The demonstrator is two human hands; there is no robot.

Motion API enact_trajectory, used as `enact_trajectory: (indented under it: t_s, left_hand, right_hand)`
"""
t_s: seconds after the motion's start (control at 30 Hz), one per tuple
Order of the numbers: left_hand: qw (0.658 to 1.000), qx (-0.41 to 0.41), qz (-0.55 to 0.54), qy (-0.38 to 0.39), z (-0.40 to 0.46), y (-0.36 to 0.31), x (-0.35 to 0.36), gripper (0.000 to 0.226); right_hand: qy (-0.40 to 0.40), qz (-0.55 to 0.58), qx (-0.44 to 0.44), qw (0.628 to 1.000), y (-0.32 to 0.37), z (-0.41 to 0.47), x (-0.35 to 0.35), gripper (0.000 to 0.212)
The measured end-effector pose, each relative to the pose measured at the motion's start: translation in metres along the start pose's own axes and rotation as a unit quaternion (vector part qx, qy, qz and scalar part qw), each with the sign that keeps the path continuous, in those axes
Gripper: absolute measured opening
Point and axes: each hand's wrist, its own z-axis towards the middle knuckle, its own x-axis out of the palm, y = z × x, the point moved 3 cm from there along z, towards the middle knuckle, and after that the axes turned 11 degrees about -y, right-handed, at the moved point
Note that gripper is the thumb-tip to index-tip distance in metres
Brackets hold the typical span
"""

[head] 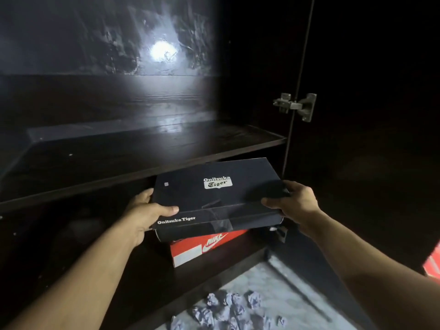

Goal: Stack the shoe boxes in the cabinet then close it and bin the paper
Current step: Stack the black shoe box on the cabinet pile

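A black Onitsuka Tiger shoe box (214, 196) sits tilted over a red Nike shoe box (204, 246) in the lower compartment of the dark cabinet (142, 158). My left hand (145, 210) grips the black box's near left corner, thumb on the lid. My right hand (292, 198) holds its right end, fingers curled over the edge. The black box's far end lies under the shelf. Several crumpled paper balls (228, 308) lie on the floor in front of the cabinet.
The cabinet's right door (369, 139) stands open, hung on a metal hinge (295, 106). A bare shelf runs above the boxes. Another red box (433, 263) shows at the right edge. The grey floor (273, 277) lies below.
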Motion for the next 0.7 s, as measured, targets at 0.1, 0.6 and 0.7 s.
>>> enact_trajectory:
  t_s: [0.1, 0.6, 0.7]
  left_hand:
    - [1.0, 0.022, -0.002, -0.022, 0.021, -0.003, 0.002, 0.089]
    - [0.993, 0.078, -0.008, -0.083, 0.066, -0.009, 0.028, 0.081]
    - [0.988, 0.105, -0.002, -0.117, 0.069, -0.005, 0.033, 0.069]
  right_hand:
    - [-0.01, 0.009, 0.002, 1.0, -0.005, 0.026, 0.03, 0.083]
    - [-0.132, -0.153, -0.208, 0.957, 0.025, 0.05, 0.12, 0.04]
    - [-0.038, -0.196, -0.271, 0.942, 0.023, 0.045, 0.141, 0.043]
